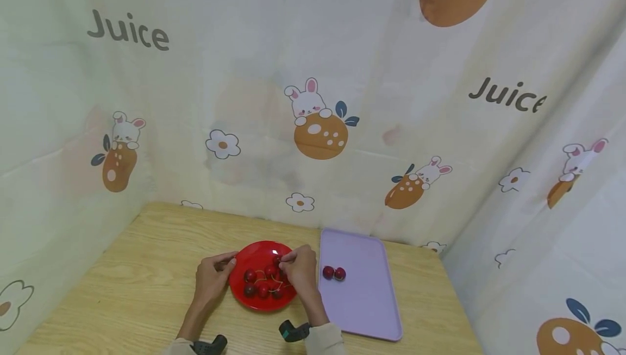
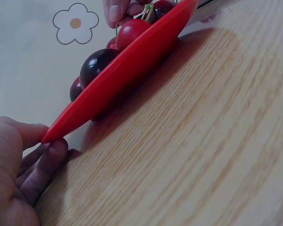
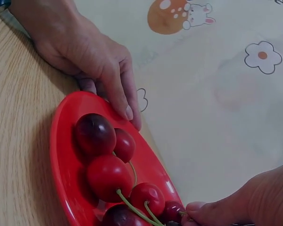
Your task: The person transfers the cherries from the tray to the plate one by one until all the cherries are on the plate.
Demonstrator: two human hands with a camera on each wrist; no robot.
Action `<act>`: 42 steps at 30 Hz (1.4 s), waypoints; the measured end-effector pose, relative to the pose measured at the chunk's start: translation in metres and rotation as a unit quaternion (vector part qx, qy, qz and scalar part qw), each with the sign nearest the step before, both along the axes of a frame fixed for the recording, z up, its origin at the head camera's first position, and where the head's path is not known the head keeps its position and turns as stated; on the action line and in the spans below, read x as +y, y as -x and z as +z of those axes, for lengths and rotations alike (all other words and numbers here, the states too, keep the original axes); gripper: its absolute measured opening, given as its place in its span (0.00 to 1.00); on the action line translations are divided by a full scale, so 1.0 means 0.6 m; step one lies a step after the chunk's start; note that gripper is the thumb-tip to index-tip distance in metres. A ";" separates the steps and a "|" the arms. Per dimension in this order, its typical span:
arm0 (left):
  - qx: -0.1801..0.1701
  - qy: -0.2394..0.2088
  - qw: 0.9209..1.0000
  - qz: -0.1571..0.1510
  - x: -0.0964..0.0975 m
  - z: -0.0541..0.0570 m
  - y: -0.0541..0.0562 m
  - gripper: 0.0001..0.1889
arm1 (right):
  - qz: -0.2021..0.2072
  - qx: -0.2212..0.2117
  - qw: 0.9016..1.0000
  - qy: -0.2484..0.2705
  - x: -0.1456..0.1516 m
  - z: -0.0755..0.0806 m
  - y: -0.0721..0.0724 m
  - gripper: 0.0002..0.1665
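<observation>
A red plate with several dark and bright red cherries on it stands on the wooden table. My left hand pinches the plate's left rim, thumb on top and fingers beneath, as the left wrist view shows. Over the plate's right side, my right hand pinches a cherry near its stem, close to the far rim. Green stems cross between the other cherries. In the right wrist view only the thumb side of the right hand shows; its other fingers are hidden.
Right of the plate lies a lilac tray with two cherries side by side near its left edge. A printed curtain hangs behind the table and along both sides.
</observation>
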State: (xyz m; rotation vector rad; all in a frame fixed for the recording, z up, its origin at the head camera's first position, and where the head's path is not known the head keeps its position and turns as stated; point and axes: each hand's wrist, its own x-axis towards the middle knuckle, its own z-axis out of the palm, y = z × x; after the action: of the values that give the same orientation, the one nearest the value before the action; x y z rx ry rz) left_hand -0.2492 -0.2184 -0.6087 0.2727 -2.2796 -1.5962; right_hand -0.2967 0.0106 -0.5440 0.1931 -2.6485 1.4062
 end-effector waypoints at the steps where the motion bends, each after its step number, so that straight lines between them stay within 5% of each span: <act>1: 0.001 0.000 1.000 0.000 0.000 0.000 0.000 0.12 | 0.001 0.002 1.000 -0.003 0.000 -0.005 0.003 0.07; 5: 0.000 -0.003 1.000 -0.002 0.000 -0.002 0.001 0.12 | 0.008 0.025 1.000 -0.013 0.000 -0.029 0.016 0.08; 12: -0.002 -0.004 1.000 -0.011 -0.004 -0.006 0.003 0.12 | -0.005 -0.023 1.000 -0.010 -0.014 0.019 -0.010 0.07; 22: -0.010 0.014 1.000 -0.006 -0.002 -0.005 0.004 0.12 | -0.002 0.004 1.000 -0.005 0.002 0.025 -0.014 0.06; 31: -0.008 0.016 1.000 -0.004 -0.002 -0.001 0.001 0.12 | -0.020 0.012 0.995 0.094 0.052 0.039 -0.016 0.08; 42: -0.009 0.017 1.000 -0.014 -0.001 0.000 0.000 0.13 | -0.090 0.027 0.988 0.126 0.135 0.041 -0.018 0.09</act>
State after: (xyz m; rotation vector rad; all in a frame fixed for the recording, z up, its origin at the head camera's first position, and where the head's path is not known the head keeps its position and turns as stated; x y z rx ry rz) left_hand -0.2490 -0.2192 -0.6085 0.2490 -2.3308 -1.5733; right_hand -0.2858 0.0914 -0.5195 -0.0354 -2.3494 1.6283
